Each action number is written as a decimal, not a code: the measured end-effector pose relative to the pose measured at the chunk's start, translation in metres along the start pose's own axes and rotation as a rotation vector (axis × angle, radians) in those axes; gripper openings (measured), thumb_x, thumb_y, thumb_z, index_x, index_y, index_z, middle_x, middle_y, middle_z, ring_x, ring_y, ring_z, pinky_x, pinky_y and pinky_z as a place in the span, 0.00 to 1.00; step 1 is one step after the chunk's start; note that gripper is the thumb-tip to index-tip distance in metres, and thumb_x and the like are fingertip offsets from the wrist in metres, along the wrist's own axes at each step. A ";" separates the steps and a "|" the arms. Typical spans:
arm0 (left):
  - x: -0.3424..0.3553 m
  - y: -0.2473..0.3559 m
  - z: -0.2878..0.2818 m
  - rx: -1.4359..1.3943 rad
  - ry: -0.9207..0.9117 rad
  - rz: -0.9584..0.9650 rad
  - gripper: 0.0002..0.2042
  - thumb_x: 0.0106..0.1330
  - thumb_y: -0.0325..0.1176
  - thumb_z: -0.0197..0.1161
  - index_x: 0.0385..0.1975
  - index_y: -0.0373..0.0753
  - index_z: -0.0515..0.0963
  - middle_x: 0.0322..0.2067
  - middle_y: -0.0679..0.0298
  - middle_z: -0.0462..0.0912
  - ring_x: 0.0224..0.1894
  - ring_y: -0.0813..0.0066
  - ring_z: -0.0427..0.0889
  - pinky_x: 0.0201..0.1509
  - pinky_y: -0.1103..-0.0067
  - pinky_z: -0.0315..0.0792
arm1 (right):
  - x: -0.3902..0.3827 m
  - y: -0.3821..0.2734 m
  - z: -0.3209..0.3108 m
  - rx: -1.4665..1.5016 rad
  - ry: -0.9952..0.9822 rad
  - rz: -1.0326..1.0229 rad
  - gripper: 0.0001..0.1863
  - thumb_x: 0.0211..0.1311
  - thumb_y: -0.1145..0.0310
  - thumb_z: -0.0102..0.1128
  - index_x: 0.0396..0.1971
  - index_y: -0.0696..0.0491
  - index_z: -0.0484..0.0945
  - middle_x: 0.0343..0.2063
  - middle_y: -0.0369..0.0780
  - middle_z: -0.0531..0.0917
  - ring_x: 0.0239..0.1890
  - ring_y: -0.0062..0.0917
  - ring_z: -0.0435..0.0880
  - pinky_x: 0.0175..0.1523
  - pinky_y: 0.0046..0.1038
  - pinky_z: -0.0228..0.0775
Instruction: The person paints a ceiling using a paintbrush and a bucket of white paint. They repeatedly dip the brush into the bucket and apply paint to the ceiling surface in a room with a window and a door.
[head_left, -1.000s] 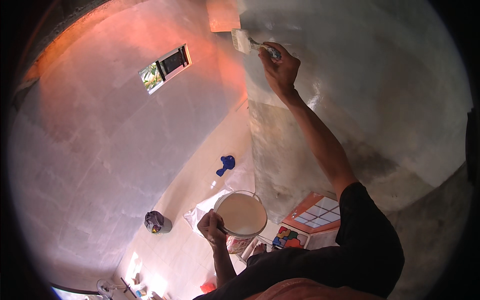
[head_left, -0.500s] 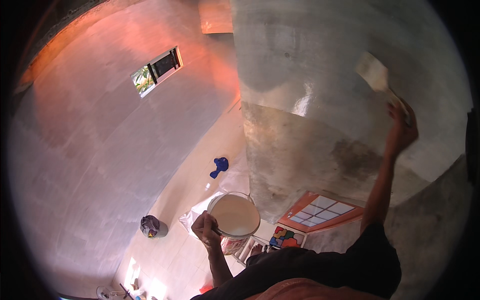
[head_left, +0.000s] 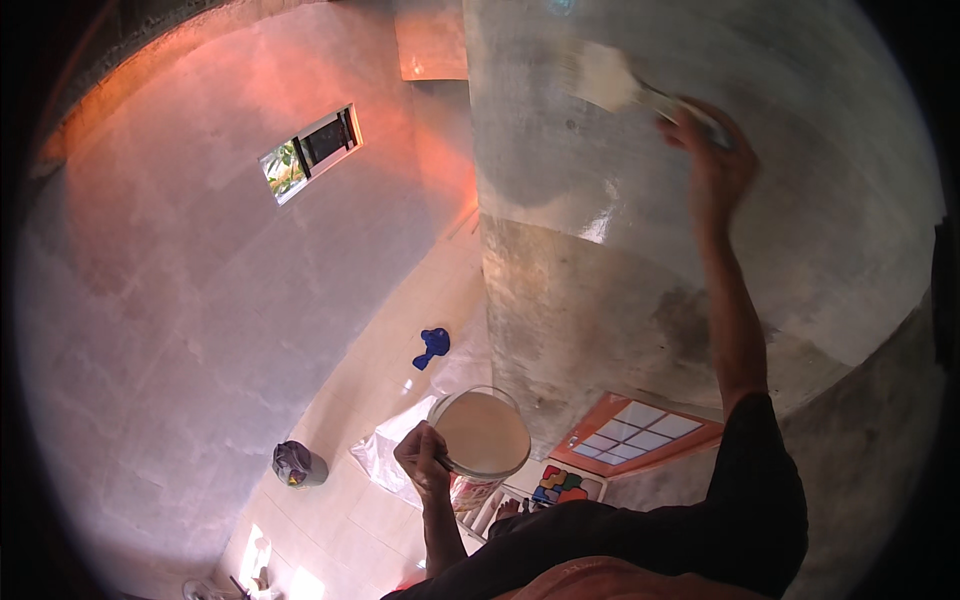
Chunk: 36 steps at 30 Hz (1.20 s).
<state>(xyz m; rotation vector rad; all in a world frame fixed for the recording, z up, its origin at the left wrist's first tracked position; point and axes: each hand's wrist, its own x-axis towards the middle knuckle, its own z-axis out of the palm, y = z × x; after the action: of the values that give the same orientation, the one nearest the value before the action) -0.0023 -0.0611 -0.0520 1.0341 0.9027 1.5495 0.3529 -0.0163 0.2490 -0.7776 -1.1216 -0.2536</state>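
My right hand point(head_left: 715, 160) is raised, its fingers closed round the handle of a wide paintbrush point(head_left: 610, 80). The pale bristles lie against, or very close to, the grey wall point(head_left: 640, 160), and the brush is smeared by motion. Wet sheen shows on the upper part of that wall, above a duller, stained lower part. Low in front of me, my left hand point(head_left: 425, 458) grips the rim or handle of a paint bucket point(head_left: 482, 435). Cream-coloured liquid fills much of the bucket, whose mouth faces up.
A wall point(head_left: 220, 280) with a small window point(head_left: 310, 152) rises at left. On the tiled floor lie a blue cloth-like thing point(head_left: 431, 347), plastic sheeting point(head_left: 385, 445) and a bin point(head_left: 300, 465). An orange-framed door point(head_left: 635, 430) and a colourful mat point(head_left: 560, 487) are below, near my feet.
My right hand has swept the paintbrush leftward and upward along the wall. The bucket in my left hand has shifted slightly to the right in view.
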 end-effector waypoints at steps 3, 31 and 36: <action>0.000 0.001 0.004 -0.065 -0.032 0.015 0.17 0.65 0.32 0.55 0.12 0.34 0.69 0.11 0.69 0.66 0.13 0.85 0.60 0.18 0.85 0.49 | 0.032 0.034 0.088 0.163 -0.086 0.016 0.13 0.58 0.69 0.64 0.37 0.63 0.79 0.28 0.42 0.84 0.32 0.26 0.86 0.32 0.21 0.77; 0.023 -0.003 0.046 -0.106 -0.223 0.110 0.19 0.68 0.30 0.51 0.11 0.41 0.60 0.09 0.69 0.61 0.13 0.84 0.58 0.19 0.84 0.51 | 0.030 -0.145 -0.512 -0.563 0.513 -0.270 0.15 0.59 0.77 0.54 0.40 0.75 0.73 0.40 0.55 0.80 0.38 0.43 0.85 0.40 0.34 0.81; 0.026 -0.002 0.063 -0.109 -0.235 0.026 0.19 0.68 0.28 0.50 0.12 0.42 0.58 0.09 0.71 0.59 0.14 0.84 0.56 0.21 0.83 0.52 | -0.027 -0.187 -0.505 -0.700 0.553 -0.189 0.15 0.61 0.77 0.52 0.43 0.73 0.73 0.42 0.54 0.80 0.41 0.45 0.84 0.41 0.36 0.81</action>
<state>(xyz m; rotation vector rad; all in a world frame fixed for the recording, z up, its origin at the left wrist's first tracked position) 0.0543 -0.0330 -0.0274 1.1253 0.6388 1.4459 0.5969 -0.4945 0.2003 -1.1223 -0.5624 -0.9937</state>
